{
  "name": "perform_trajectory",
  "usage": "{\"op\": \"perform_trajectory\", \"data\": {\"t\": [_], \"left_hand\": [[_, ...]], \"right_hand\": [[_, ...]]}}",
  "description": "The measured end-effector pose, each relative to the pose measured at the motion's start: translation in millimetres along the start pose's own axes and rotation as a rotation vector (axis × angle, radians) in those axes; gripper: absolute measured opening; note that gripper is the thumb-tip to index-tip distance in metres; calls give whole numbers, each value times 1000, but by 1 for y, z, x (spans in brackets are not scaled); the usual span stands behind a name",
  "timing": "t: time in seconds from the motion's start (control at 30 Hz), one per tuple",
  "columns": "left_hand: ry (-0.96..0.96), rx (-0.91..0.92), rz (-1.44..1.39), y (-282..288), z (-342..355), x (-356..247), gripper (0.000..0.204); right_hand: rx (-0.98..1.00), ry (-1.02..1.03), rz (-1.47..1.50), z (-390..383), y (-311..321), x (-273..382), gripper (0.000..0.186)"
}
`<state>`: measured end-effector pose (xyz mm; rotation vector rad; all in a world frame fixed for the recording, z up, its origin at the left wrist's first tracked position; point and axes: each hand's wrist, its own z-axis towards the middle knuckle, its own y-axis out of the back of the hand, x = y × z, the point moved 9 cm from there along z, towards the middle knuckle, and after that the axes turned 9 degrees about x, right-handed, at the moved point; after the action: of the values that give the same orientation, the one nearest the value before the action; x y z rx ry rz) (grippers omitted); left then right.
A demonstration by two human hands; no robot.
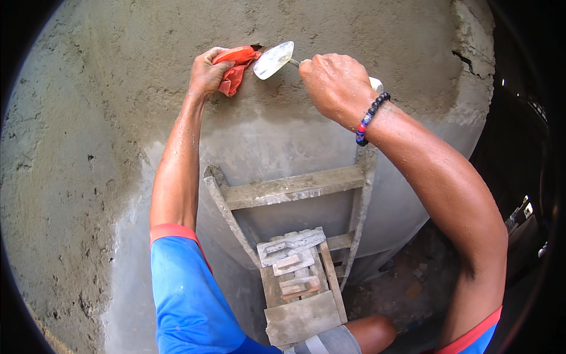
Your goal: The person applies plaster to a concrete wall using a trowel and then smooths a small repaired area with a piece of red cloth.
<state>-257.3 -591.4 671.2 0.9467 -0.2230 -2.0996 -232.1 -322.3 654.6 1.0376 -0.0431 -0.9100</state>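
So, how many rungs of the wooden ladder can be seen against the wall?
2. The upper rung crosses between the rails below the right hand with the trowel. The lower rung shows only partly, beside the grey blocks. Further rungs may be hidden beneath those.

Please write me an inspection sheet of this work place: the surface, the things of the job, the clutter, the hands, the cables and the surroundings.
Surface: curved grey plastered wall, rough higher up, smoother and paler lower down; a crack at the upper right edge.
Job's things: a metal trowel with its blade against the wall; an orange cloth pressed on the wall beside the blade.
Clutter: mortar-caked wood pieces on a wooden ladder that leans on the wall below the hands.
Hands: left hand in a closed grip on the cloth; right hand closed on the trowel handle, a bead bracelet on its wrist.
Cables: nothing seen.
Surroundings: dark earth floor with rubble at lower right; dim area beyond the wall's right edge, details unclear.
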Motion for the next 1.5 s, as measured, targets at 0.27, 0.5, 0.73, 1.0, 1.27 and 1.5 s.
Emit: {"op": "perform_trajectory", "data": {"t": [0.27, 0.5, 0.73, 1.0, 1.27, 1.5], "left_hand": [[-42, 6, -7, -2, -1, -2, 21], [-49, -188, 201, -14, -21, -13, 24], [-69, -364, 522, -102, -55, -38, 69], [26, -376, 395, -123, -44, -55, 72], [-204, -433, 422, -67, -39, -47, 23], [-53, -510, 111, -10, -39, -24, 16]], "right_hand": [[73, -84, 87, 8, -16, 2, 16], [83, -112, 288, -39, -28, -30, 15], [230, -140, 348, -76, -40, -49, 17], [240, -173, 489, -77, -43, -51, 22], [311, -241, 648, -72, -40, -42, 25], [389, -287, 812, -84, -49, -38, 26]]}}
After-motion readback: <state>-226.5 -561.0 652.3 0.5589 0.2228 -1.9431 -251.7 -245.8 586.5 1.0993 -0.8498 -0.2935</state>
